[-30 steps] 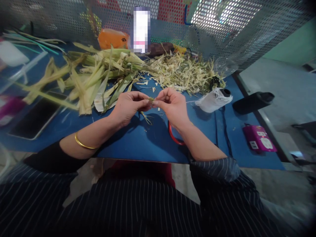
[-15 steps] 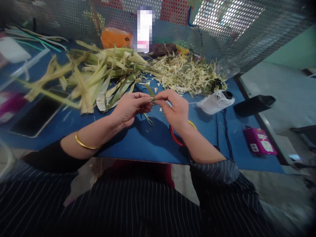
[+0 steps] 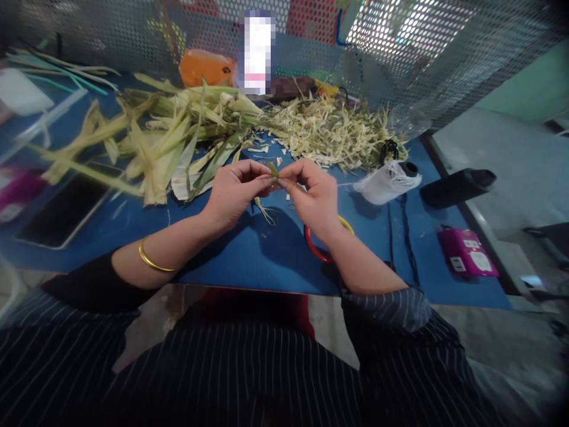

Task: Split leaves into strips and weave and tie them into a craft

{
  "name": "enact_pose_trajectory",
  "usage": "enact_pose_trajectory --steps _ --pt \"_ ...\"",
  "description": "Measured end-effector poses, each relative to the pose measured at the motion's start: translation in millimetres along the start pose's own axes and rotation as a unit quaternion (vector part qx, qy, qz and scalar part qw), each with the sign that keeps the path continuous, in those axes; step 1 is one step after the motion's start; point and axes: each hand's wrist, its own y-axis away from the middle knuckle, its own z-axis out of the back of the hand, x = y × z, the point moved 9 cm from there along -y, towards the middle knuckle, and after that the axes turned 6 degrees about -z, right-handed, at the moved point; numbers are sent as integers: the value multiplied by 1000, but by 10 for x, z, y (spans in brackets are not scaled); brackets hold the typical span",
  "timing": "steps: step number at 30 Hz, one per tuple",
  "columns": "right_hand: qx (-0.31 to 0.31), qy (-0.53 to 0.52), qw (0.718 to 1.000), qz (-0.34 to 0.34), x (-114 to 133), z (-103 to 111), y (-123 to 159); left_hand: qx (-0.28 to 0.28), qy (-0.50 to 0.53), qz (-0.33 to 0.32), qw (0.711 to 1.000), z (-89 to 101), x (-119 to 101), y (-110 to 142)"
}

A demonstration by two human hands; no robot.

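Note:
My left hand and my right hand meet above the blue table, fingertips pinched together on a small green leaf strip. Thin pale strands dangle below the pinch. A white thread runs from my right hand to a white thread spool lying on its side to the right. Red-handled scissors lie under my right wrist. Behind the hands lies a heap of long green-yellow leaves.
A pile of shredded leaf trimmings sits at the back right. A phone lies at left, a pink device and a black cylinder at right. An orange bag and perforated metal screen stand behind.
Both hands stay pinched together on the leaf strip, working it slightly; the strip's tip stuck up half a second ago and is now shorter between the fingertips.

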Motion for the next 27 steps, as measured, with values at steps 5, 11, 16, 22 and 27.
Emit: enact_pose_trajectory --steps 5,11,16,22,27 --pt "-1 9 1000 8 20 0 4 -15 -5 -4 1000 21 16 6" --pt "3 41 999 23 8 -9 -13 6 27 45 999 0 106 2" --pt "7 42 999 20 -5 -21 -16 -12 28 49 998 14 106 7" --pt "-9 34 999 -1 -29 -2 -4 -26 5 -16 1000 6 17 24" --pt "-21 22 999 -27 -53 24 -4 -14 -30 -41 999 -2 -32 33"
